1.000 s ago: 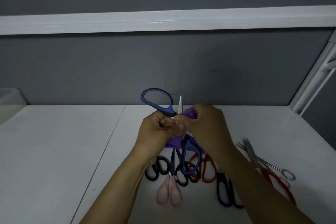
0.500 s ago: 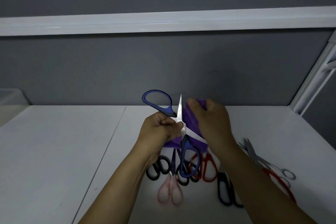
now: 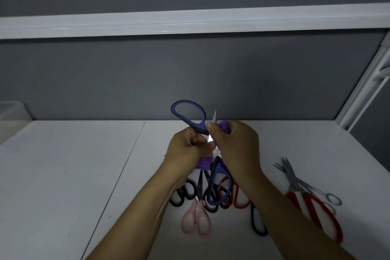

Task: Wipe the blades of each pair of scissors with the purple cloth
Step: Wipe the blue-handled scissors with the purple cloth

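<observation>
Head view: left hand (image 3: 185, 148) grips blue scissors (image 3: 200, 125) spread open, exposing a blade; right hand (image 3: 236, 145) pinches purple cloth (image 3: 224, 127) round it to wipe.

Open blue scissors (image 3: 201, 129), purple cloth (image 3: 224, 127) in hands (image 3: 185, 148) (image 3: 236, 145)

Glossy bare-metal blade (image 3: 211, 138) of the smooth blue plastic-handled scissors (image 3: 203, 130) between the fingers (image 3: 213, 131), soft matt purple cloth (image 3: 224, 127) under the fingers, smooth matt white table (image 3: 63, 175) below them, translucent pink plastic-handled scissors (image 3: 203, 224), glossy red plastic-handled scissors (image 3: 316, 207), shiny all-metal scissors (image 3: 295, 181).
</observation>
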